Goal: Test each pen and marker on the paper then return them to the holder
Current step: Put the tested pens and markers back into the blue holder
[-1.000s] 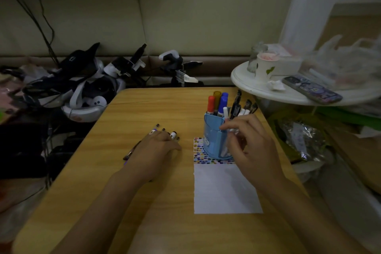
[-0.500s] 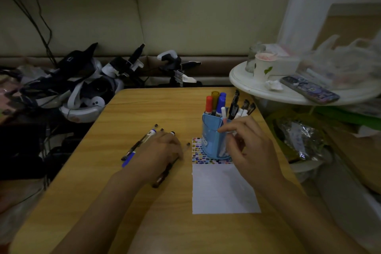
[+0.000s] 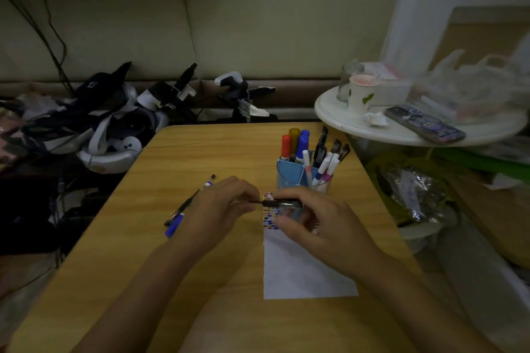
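Both hands hold a black pen (image 3: 282,203) level above the top of the white paper (image 3: 301,272). My left hand (image 3: 220,206) pinches its left end, and my right hand (image 3: 315,223) grips the barrel. Behind them stands the blue pen holder (image 3: 291,173), full of several markers and pens. A black pen (image 3: 183,205) and a blue-capped pen (image 3: 174,226) lie on the wooden table (image 3: 143,281) left of my left hand. The paper's top strip carries coloured dots.
A white round side table (image 3: 372,129) at the right holds a paper cup (image 3: 360,93), a glass jar, a phone (image 3: 424,123) and plastic bags. Headsets and dark gear (image 3: 109,123) are piled beyond the table's left edge. Bags lie on the floor at right.
My left hand lifted a black pen off the table and brought it right. My right hand left the holder and came to grip that pen over the paper.
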The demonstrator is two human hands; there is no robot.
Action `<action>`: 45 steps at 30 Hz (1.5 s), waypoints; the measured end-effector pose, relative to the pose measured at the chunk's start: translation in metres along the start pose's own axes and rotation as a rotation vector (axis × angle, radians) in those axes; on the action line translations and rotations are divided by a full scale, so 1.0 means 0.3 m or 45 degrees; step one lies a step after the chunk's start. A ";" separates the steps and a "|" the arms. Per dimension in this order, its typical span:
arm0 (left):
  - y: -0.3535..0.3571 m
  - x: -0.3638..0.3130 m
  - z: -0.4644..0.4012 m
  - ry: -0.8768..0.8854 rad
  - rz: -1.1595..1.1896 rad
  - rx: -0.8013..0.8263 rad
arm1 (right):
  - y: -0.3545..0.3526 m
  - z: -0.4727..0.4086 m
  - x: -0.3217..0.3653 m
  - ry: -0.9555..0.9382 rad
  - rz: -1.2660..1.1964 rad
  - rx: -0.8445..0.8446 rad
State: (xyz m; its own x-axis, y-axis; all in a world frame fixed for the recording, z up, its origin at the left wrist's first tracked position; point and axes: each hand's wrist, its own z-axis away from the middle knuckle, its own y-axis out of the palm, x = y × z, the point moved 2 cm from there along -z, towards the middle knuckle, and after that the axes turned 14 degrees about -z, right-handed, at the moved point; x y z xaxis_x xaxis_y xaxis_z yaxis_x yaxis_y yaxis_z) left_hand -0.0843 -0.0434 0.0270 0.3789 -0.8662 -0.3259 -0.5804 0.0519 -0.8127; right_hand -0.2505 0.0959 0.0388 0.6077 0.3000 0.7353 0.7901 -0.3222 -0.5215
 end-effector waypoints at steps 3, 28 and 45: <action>0.021 -0.037 0.006 0.010 -0.008 -0.006 | 0.004 0.003 0.004 -0.054 0.021 -0.093; 0.061 -0.093 -0.002 0.001 -0.120 0.104 | -0.215 -0.027 -0.017 0.003 -0.281 -0.892; 0.075 -0.078 -0.008 -0.002 -0.060 0.184 | -0.191 -0.039 -0.039 -0.026 -0.048 -0.687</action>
State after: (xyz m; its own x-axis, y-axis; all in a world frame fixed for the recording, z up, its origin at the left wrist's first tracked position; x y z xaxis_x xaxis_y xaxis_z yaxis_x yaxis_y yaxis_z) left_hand -0.1079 -0.0232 0.0176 0.4044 -0.8687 -0.2860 -0.4517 0.0822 -0.8884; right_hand -0.3037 0.1004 0.0651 0.5854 0.3357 0.7380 0.6608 -0.7250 -0.1944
